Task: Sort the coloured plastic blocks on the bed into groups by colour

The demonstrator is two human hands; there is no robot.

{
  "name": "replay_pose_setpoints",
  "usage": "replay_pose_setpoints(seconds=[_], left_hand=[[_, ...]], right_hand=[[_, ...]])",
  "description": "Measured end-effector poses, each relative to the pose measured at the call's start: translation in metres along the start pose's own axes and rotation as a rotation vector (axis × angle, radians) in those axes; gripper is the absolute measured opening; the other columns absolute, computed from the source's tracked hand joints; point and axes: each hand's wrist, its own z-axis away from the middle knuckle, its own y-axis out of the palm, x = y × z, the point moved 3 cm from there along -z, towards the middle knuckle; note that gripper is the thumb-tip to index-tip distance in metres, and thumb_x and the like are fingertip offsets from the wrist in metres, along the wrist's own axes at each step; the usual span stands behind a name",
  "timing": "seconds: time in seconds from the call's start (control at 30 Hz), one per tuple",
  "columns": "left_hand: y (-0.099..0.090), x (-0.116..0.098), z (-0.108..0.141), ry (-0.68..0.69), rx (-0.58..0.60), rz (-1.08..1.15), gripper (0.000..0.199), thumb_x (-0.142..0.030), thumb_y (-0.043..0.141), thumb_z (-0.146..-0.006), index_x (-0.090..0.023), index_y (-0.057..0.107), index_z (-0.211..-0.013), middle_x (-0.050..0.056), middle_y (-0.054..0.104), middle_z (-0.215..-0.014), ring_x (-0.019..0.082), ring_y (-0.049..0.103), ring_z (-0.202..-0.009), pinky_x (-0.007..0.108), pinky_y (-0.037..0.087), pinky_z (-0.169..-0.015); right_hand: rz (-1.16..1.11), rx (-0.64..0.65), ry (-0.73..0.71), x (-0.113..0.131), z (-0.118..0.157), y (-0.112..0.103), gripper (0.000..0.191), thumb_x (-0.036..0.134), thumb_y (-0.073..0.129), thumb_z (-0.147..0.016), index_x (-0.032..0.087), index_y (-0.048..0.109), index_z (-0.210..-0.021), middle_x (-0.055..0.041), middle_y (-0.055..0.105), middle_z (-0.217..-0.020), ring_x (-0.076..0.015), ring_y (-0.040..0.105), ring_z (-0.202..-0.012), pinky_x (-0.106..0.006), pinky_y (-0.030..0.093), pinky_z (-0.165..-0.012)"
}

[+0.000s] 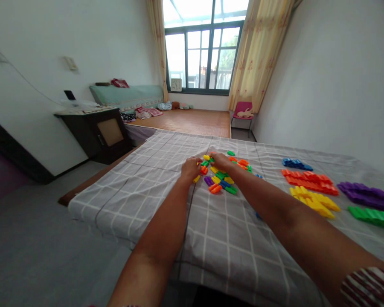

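A loose pile of small plastic building blocks in several colours lies on the grey checked bedsheet (153,183). My left hand (190,169) rests at the pile's left side, fingers partly spread, beside an orange block (204,170) and a yellow block (196,179). From the right, my right hand (220,160) reaches over the far part of the pile. Its fingers are bent together at the tips near a green block (211,160); what they grip is too small to make out. Nearer to me lie a purple block (208,181) and an orange block (215,188).
On the right, blocks lie grouped by colour: a blue group (297,164), an orange group (310,181), a yellow group (315,201), a purple group (366,196) and a green group (373,216). Beyond stand a dark cabinet (105,132), a wooden platform (195,121) and a pink chair (243,109).
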Motion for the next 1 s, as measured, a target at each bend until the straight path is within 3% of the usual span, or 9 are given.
replay_pose_setpoints(seconds=[0.17, 0.3, 0.37, 0.47, 0.57, 0.63, 0.77, 0.87, 1.0], left_hand=[[-0.001, -0.002, -0.003, 0.134, -0.129, 0.121, 0.044, -0.013, 0.053, -0.081, -0.019, 0.059, -0.125, 0.010, 0.059, -0.124, 0.022, 0.053, -0.115, 0.036, 0.042, -0.102], [0.004, -0.010, -0.005, 0.288, -0.092, 0.223, 0.051, -0.015, 0.056, -0.082, -0.019, 0.052, -0.132, 0.009, 0.057, -0.129, 0.021, 0.053, -0.117, 0.033, 0.042, -0.103], [0.004, -0.009, -0.005, 0.246, -0.066, 0.228, 0.047, -0.018, 0.054, -0.085, -0.019, 0.053, -0.131, 0.009, 0.061, -0.122, 0.020, 0.059, -0.108, 0.032, 0.046, -0.097], [0.001, -0.003, -0.005, 0.131, -0.089, 0.166, 0.042, -0.025, 0.056, -0.085, -0.016, 0.058, -0.127, 0.010, 0.065, -0.116, 0.022, 0.061, -0.102, 0.034, 0.047, -0.094], [-0.002, 0.001, -0.006, 0.068, -0.118, 0.125, 0.041, -0.029, 0.060, -0.084, -0.015, 0.061, -0.122, 0.011, 0.067, -0.113, 0.024, 0.061, -0.103, 0.035, 0.046, -0.095], [-0.001, 0.002, -0.007, 0.069, -0.119, 0.105, 0.040, -0.025, 0.060, -0.083, -0.015, 0.061, -0.121, 0.010, 0.067, -0.114, 0.024, 0.061, -0.104, 0.035, 0.046, -0.095], [0.002, -0.001, -0.006, 0.123, -0.121, 0.102, 0.042, -0.021, 0.059, -0.082, -0.016, 0.059, -0.124, 0.010, 0.066, -0.116, 0.023, 0.059, -0.108, 0.034, 0.045, -0.097], [-0.002, -0.001, -0.005, 0.134, -0.168, 0.145, 0.047, -0.023, 0.055, -0.085, -0.019, 0.052, -0.133, 0.009, 0.064, -0.117, 0.022, 0.060, -0.106, 0.035, 0.046, -0.096], [-0.008, 0.002, -0.006, 0.131, -0.184, 0.207, 0.045, -0.020, 0.050, -0.086, -0.022, 0.052, -0.131, 0.008, 0.063, -0.113, 0.020, 0.060, -0.101, 0.034, 0.048, -0.093]], right_hand=[[-0.106, -0.007, -0.199, 0.003, -0.002, -0.020, 0.035, 0.028, 0.057, -0.083, 0.020, 0.065, -0.117, -0.0065, 0.069, -0.113, -0.0194, 0.062, -0.099, -0.025, 0.044, -0.083], [-0.320, 0.077, -0.406, 0.002, 0.006, -0.040, 0.031, 0.023, 0.052, -0.084, 0.017, 0.069, -0.109, -0.0045, 0.071, -0.103, -0.0160, 0.063, -0.090, -0.024, 0.045, -0.082], [-0.413, 0.133, -0.328, -0.005, 0.009, -0.044, 0.028, 0.023, 0.051, -0.085, 0.015, 0.070, -0.104, -0.0055, 0.072, -0.093, -0.0145, 0.063, -0.078, -0.023, 0.047, -0.073], [-0.480, 0.106, -0.139, -0.020, 0.014, -0.049, 0.031, 0.030, 0.044, -0.091, 0.013, 0.070, -0.097, -0.0081, 0.072, -0.090, -0.0141, 0.063, -0.072, -0.022, 0.047, -0.065], [-0.353, 0.082, -0.106, -0.029, 0.020, -0.053, 0.039, 0.045, 0.045, -0.093, 0.016, 0.070, -0.100, -0.0087, 0.073, -0.095, -0.0167, 0.064, -0.081, -0.024, 0.047, -0.068], [-0.215, 0.134, -0.077, -0.032, 0.024, -0.051, 0.042, 0.053, 0.054, -0.086, 0.017, 0.070, -0.102, -0.0088, 0.073, -0.097, -0.0190, 0.065, -0.083, -0.025, 0.048, -0.069], [-0.127, 0.275, -0.020, -0.043, 0.031, -0.042, 0.033, 0.037, 0.073, -0.074, 0.018, 0.072, -0.101, -0.0077, 0.072, -0.100, -0.0194, 0.066, -0.083, -0.024, 0.049, -0.070], [-0.295, 0.169, 0.064, -0.065, 0.040, -0.049, 0.032, 0.023, 0.070, -0.076, 0.015, 0.070, -0.107, -0.0083, 0.071, -0.097, -0.0171, 0.066, -0.078, -0.024, 0.051, -0.070], [-0.775, 0.165, 0.080, -0.103, 0.072, -0.066, 0.037, 0.028, 0.069, -0.079, 0.016, 0.065, -0.114, -0.0074, 0.069, -0.093, -0.0143, 0.065, -0.072, -0.028, 0.056, -0.071]])
